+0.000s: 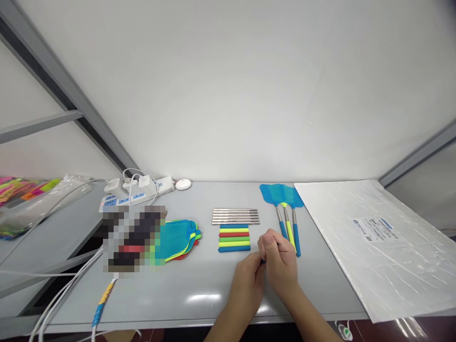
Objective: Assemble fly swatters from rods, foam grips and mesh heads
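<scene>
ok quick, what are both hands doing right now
Left hand: closed, up against the right; whether it grips anything is hidden.
Right hand: closed, seemingly on a dark object, mostly covered, too little showing to name.

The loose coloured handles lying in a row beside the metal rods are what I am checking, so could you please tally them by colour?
Blue handles: 2
Yellow handles: 2
Red handle: 1
Green handle: 1
Total: 6

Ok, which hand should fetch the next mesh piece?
Probably the left hand: it's nearer the stacked mesh pieces, while the right hand sits farther over, near the swatters.
</scene>
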A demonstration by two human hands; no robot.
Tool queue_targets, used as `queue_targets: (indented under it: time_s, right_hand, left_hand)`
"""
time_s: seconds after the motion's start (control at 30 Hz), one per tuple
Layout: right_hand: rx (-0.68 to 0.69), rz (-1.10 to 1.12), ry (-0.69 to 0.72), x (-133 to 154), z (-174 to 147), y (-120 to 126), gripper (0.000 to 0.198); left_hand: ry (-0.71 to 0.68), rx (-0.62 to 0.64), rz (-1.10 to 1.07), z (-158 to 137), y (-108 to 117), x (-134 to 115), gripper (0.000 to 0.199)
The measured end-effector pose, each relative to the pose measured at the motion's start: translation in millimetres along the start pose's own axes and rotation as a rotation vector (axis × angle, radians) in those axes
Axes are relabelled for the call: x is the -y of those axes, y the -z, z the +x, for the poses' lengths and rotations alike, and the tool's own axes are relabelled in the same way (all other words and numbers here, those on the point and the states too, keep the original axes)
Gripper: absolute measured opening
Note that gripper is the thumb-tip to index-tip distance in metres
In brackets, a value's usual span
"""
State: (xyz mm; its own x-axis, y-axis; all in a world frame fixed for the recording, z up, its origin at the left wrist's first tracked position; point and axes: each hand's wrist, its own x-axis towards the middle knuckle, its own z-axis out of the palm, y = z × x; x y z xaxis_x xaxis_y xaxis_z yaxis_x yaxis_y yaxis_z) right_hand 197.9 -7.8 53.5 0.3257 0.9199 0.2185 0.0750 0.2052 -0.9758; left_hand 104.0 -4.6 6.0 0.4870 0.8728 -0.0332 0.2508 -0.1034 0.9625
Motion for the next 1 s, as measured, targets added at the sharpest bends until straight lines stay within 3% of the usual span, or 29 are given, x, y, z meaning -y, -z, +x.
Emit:
queue_targets:
  time_s: [0.4,0.73,1.0]
  right_hand:
    - [-0.025,-0.018,0.008,-4.6,-4.3,-1.4,0.043]
    - [-0.043,0.004,-0.014,-15.7,-13.1,6.4,0.045]
    - [0.042,-0.047,0.074,-9.3,-25.5,6.1,0.045]
  left_hand:
    - [-0.012,0.005,-0.016,-0.2,0.8,-3.8,0.023]
    - [-0.15,-0.025,-0.027,-6.0,0.4,-4.2,0.023]
    - [-0.272,-0.109,-0.014,-14.3,-1.0,-4.2,0.025]
